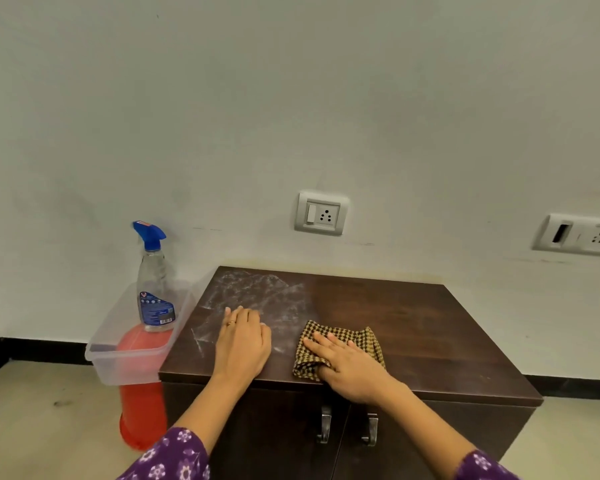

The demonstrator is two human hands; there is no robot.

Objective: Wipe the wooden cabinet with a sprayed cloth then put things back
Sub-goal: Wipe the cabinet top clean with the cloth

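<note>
The dark wooden cabinet (413, 327) stands against the wall; the left part of its top is streaked with whitish dust, the right part looks clean. A brown checked cloth (357, 336) lies on the top near the front edge. My right hand (347, 362) presses flat on the cloth with straight fingers. My left hand (243, 341) rests flat on the dusty area, fingers together, a ring on one finger. A clear spray bottle (153, 282) with a blue trigger head stands in a clear plastic tub (118, 355) to the left of the cabinet.
The tub sits on a red stool-like stand (142, 410) right beside the cabinet's left side. Two metal door handles (347, 427) hang on the cabinet front. Wall sockets (321, 213) are mounted above the cabinet. Beige floor lies to both sides.
</note>
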